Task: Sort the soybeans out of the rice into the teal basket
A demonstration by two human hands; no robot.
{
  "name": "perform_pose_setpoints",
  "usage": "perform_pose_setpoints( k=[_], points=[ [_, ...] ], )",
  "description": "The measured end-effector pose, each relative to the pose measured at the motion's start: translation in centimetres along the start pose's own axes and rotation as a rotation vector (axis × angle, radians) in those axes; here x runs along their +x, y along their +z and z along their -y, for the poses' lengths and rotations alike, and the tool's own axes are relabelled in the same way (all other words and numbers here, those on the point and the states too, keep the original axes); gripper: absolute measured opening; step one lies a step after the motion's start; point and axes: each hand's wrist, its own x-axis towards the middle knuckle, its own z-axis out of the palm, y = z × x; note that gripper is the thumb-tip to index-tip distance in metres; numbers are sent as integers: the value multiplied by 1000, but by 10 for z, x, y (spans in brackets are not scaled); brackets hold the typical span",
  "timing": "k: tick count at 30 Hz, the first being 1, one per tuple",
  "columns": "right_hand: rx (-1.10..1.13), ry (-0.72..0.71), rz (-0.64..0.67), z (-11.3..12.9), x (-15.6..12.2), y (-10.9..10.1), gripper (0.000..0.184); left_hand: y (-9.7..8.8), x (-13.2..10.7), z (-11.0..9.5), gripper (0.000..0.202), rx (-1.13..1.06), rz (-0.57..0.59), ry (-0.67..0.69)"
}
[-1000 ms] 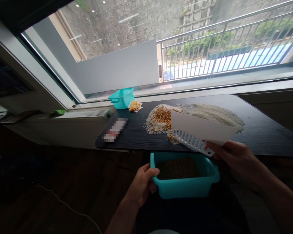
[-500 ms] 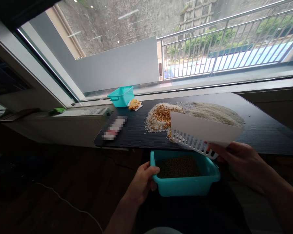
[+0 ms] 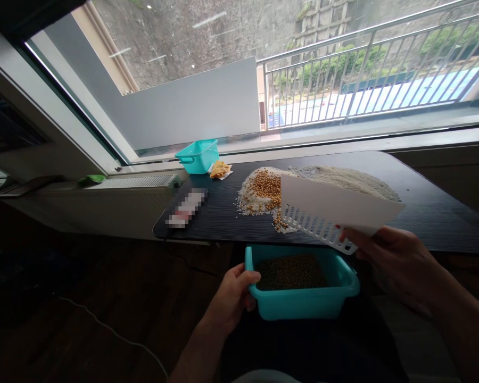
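My left hand (image 3: 232,298) grips the left end of a teal plastic bin (image 3: 303,304), thumb over the rim. Round brownish beans (image 3: 291,271) lie inside it, in shadow. In my right hand (image 3: 395,255) is a white slotted scoop (image 3: 339,207), held tilted above the bin's back edge with its row of slots facing down and left. Behind the scoop, yellow soybeans (image 3: 266,186) are mixed with white rice (image 3: 247,205) on the dark table. A larger heap of rice (image 3: 355,180) spreads to the right, partly hidden by the scoop.
A second teal bin (image 3: 199,157) stands at the back left of the dark table (image 3: 223,223), beside a yellow crumpled item (image 3: 220,169) on white paper. A blurred-out flat object (image 3: 187,208) lies near the left corner. Behind runs a window; a white cable (image 3: 112,336) crosses the floor.
The scoop in my right hand has shifted slightly to the right and up. My left hand and the bin have stayed almost in place.
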Motion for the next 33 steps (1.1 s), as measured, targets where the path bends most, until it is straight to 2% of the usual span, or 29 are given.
perform_pose_setpoints(
  k=[4,8,14,22,27,33],
  points=[
    [0,29,-48,-4,0,-8,57,1,-1,0,32,3,5,3],
    [38,66,-28,-5,3,-3,63,2,0,0,32,6,4,7],
    [87,57,24,1,2,5,60,2,1,0,32,0,-1,8],
    [101,63,12,-2,5,5,65,2,0,-1,29,-5,9,4],
    [97,78,56,2,1,8,60,1,0,0,28,-4,8,7],
    [52,54,44,5,1,1,63,2,1,-1,29,1,1,7]
  ],
)
